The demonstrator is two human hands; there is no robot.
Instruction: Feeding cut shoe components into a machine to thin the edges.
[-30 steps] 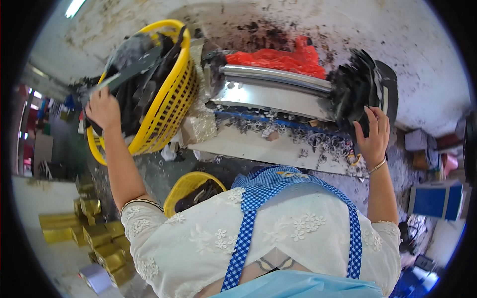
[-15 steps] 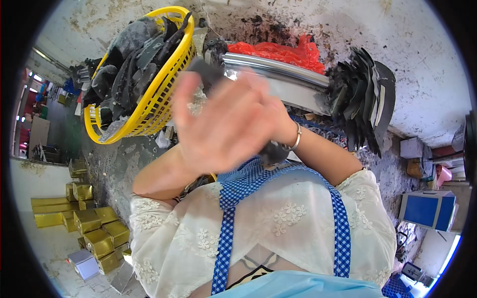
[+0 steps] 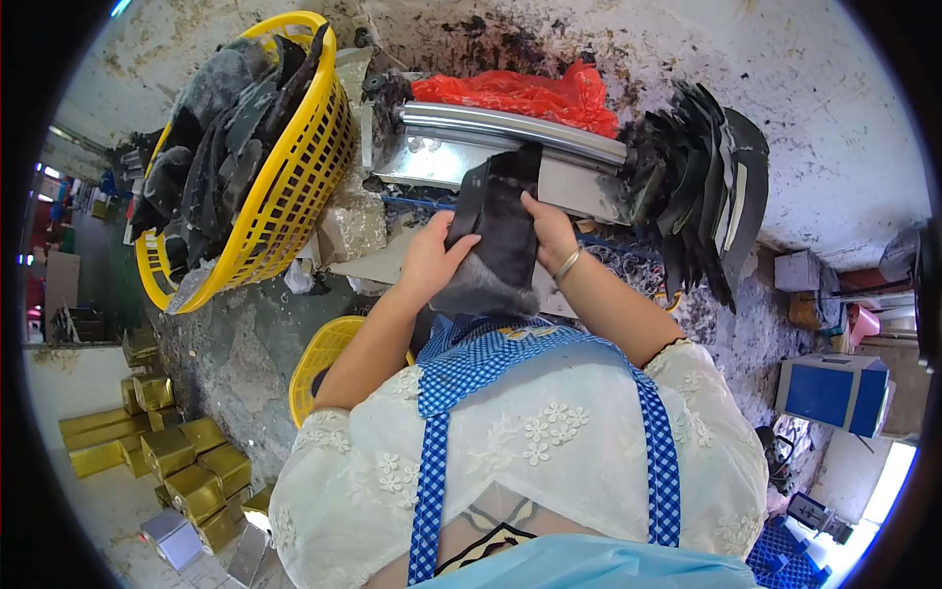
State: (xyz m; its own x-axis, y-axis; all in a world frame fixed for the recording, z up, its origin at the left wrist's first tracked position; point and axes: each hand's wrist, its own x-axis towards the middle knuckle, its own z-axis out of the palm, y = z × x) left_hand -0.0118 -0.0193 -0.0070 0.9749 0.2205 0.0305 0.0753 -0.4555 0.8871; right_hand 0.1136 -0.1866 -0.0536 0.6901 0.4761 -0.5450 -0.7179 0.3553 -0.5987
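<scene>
Both hands hold a black piece of soft sheet material point(image 3: 498, 231), leather-like on top with a grey fuzzy lower edge, in front of my apron. My left hand point(image 3: 432, 260) grips its left side, thumb laid over the front. On the opposite side, my right hand point(image 3: 552, 236) pinches the edge with the thumb on top; its other fingers are partly hidden. Just beyond the piece is a machine with shiny metal rollers point(image 3: 520, 128) and a flat metal plate point(image 3: 422, 162). The top of the piece overlaps the plate's front.
A yellow basket point(image 3: 329, 128) heaped with dark pieces stands at the left, with another yellow basket point(image 3: 319, 358) below it. Dark sheets point(image 3: 692, 187) hang stacked at the machine's right. Red plastic point(image 3: 530, 96) lies behind the rollers. Gold tins point(image 3: 201, 456) and a blue-and-white box point(image 3: 824, 398) stand farther out.
My hands were blurred and crossed over each other, close to the camera, with a dark piece partly visible. Now they are apart and lower, holding the black piece between them. The view has shifted slightly.
</scene>
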